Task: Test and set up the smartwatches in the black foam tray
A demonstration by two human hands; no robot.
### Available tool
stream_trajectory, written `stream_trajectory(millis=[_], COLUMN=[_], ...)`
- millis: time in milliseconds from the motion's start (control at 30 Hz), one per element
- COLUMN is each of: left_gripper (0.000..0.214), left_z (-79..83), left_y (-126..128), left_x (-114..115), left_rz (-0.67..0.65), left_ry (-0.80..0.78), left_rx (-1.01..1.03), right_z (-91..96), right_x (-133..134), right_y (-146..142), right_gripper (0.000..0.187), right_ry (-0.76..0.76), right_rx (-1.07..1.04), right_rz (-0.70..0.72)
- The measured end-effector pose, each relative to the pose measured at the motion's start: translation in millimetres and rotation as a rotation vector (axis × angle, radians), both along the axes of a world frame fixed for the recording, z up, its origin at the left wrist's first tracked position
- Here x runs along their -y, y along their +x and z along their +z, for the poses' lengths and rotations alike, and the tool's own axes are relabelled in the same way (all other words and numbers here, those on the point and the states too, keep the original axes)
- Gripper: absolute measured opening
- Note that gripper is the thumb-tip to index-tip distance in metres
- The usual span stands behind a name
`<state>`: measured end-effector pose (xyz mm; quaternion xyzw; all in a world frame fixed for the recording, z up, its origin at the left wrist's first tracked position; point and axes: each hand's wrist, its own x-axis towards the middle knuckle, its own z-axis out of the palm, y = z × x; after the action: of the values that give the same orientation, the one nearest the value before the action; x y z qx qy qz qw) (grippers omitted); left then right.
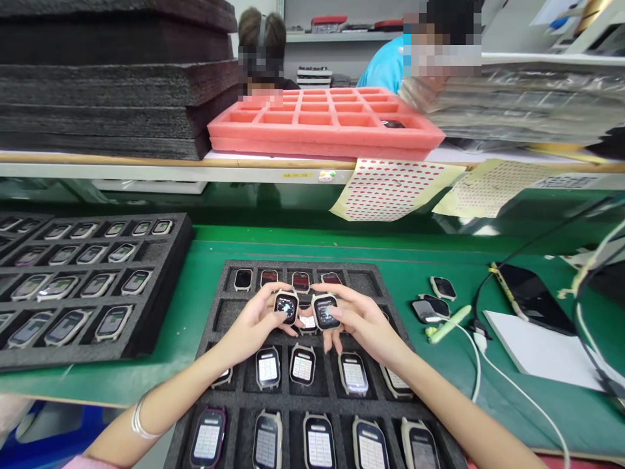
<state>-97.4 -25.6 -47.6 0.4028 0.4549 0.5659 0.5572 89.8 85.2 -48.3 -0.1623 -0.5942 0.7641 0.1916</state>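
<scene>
My left hand (254, 326) is closed around a smartwatch body (286, 306) with a lit dark screen. My right hand (359, 319) grips a second smartwatch body (325, 311) right beside it. Both are held just above a black foam tray (234, 384) in front of me. The tray's slots hold several watch bodies, most with lit white screens (303, 366); the far row has dark screens (300, 281). A silver bangle (139, 420) circles my left wrist.
A second black foam tray (146, 326) of watch bodies lies left on the green mat. Loose watch bodies (442, 288), a green pen (449, 324), white cables, a phone (530, 296) and white paper lie right. A pink foam tray (322, 140), stacked black foam and sticker sheets sit on the shelf; two people work behind it.
</scene>
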Motion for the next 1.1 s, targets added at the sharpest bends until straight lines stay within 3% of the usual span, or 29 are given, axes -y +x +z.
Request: stream_trajectory(millis=[233,400,467,533,667,733,833,933,1033,1100], left_gripper=[0.032,0.036,0.038,0.038,0.036,0.035,0.034,0.033,0.033,0.033], left_z=[-1.8,-4.9,-5.8,-6.0,-3.6,-1.7,0.2,0.8,0.9,1.2], left_y=[-0.3,-2.2,-3.3,-3.8,-3.2,-2.8,-3.2,-4.1,-4.7,-4.9], left_x=[-0.4,-1.1,-1.6,-2.1,-3.1,-3.4,-4.0,-4.7,-4.8,-4.6], left_rz=[-0.015,0.044,0.078,0.089,0.097,0.112,0.133,0.142,0.147,0.150], left_ry=[0.012,0.070,0.086,0.081,0.070,0.069,0.062,0.056,0.047,0.045], left_rx=[-0.008,-0.023,-0.018,-0.004,0.013,0.014,0.016,0.021,0.027,0.030], right_z=[1.4,9.1,11.1,11.4,6.2,0.9,-6.4,-7.1,-1.9,0.0], right_x=[2.0,5.1,3.1,-4.2,-37.1,-57.0,-78.5,-83.2,-75.6,-68.8], right_y=[-0.7,-0.1,1.1,4.4,19.0,29.4,44.4,50.2,39.7,24.8], right_gripper=[0.039,0.061,0.062,0.054,0.036,0.031,0.035,0.043,0.033,0.025], right_ry=[0.087,0.063,0.091,0.239,0.883,1.120,1.260,1.335,1.413,1.459], right_rx=[0.013,0.007,0.059,0.161,0.425,0.471,0.531,0.555,0.496,0.481], right_rz=[-0.033,0.057,0.046,-0.013,-0.224,-0.302,-0.263,-0.234,-0.231,-0.123])
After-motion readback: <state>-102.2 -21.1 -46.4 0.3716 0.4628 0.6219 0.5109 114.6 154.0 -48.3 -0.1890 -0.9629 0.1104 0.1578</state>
